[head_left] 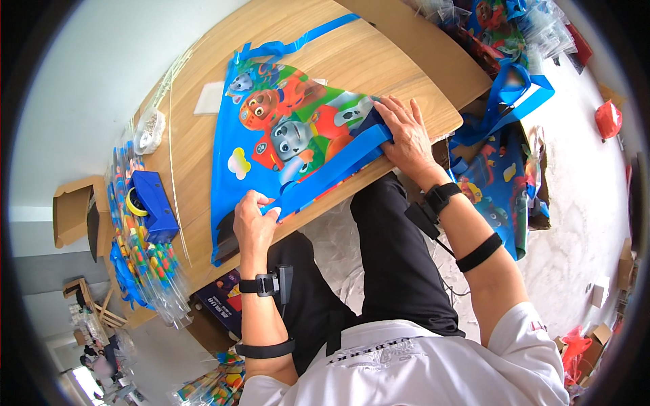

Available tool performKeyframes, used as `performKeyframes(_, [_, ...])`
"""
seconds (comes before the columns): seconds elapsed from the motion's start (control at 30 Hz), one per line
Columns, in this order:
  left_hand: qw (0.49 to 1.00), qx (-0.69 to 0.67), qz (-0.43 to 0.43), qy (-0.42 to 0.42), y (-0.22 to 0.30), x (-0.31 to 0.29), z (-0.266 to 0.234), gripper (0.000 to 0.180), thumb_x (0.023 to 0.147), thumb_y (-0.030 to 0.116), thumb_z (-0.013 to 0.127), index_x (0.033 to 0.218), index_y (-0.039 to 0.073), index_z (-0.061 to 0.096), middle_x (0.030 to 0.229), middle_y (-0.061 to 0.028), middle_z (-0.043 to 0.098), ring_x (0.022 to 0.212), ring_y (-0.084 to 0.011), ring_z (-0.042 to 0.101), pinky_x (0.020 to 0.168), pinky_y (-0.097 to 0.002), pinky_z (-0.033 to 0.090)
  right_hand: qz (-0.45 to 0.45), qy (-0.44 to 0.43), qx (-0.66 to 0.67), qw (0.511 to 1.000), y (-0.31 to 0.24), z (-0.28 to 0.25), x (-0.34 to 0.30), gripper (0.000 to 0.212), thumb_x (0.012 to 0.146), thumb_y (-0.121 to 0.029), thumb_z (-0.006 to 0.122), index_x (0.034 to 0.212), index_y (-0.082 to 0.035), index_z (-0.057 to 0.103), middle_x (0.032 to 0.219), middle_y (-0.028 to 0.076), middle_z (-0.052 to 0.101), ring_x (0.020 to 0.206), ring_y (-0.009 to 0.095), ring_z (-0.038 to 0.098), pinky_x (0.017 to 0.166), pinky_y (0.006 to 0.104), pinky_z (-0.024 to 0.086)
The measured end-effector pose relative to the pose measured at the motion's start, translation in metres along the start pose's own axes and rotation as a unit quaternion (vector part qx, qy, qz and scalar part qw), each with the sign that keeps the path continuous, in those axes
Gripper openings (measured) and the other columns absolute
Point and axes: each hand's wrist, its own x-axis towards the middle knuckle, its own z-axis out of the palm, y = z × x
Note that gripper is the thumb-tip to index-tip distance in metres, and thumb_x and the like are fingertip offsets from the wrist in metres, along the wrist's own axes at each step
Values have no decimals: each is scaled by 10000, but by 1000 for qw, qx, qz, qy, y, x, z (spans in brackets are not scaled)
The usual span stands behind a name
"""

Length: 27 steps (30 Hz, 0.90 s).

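A blue printed sheet (291, 128) with colourful cartoon dogs lies over the table in front of me; it looks like cloth with straps, and its exact kind is unclear. One wide blue strap (332, 169) runs along its near edge, between my hands. My left hand (256, 220) is closed in a pinch on the strap's left part, close to the table's front edge. At the strap's right end rests my right hand (406, 135), its fingers stretched out flat and its thumb by the strap. Another blue strap (311, 35) trails from the sheet's far left corner.
On the left stand a blue tape dispenser (154, 203), bundled printed items in clear wrapping (152, 264) and a small white basket (149, 131). An open cardboard box (80, 211) sits beyond. Right of the wooden table (379, 61), more blue printed pieces (497, 183) hang beside a box.
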Motion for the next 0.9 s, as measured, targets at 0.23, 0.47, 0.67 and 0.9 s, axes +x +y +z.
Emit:
performKeyframes(0.23, [1000,-21,16,10,-4,-1,1,266,664,17,760,842,18,562,888,-116,623,876,-296,584,763,-414,462,-44,-2,61,997,-13,-28,3,664,683,-116,627,1332,-74,492,1399,135,470,1365,295,366,1171,502,170])
performKeyframes(0.47, [998,-10,46,32,-11,0,5,233,677,14,743,858,-7,598,839,-117,667,769,-230,625,718,-358,492,-248,-22,95,964,-67,-31,-7,548,743,-158,695,1253,-40,532,1362,143,495,1302,314,442,1121,477,305])
performKeyframes(0.67, [998,4,49,27,-8,-2,6,261,663,10,761,852,39,584,898,-98,628,891,-310,582,769,-424,460,-269,-130,67,952,-68,-13,-18,672,785,-334,696,1325,-12,459,1428,132,433,1365,273,362,1166,428,215])
performKeyframes(0.9, [986,31,141,83,-17,-12,6,234,674,27,745,850,79,599,916,-54,584,953,-289,546,824,-432,430,-230,-176,-7,957,-23,-18,-15,727,882,-462,569,1420,-17,365,1503,127,343,1419,258,273,1186,420,153])
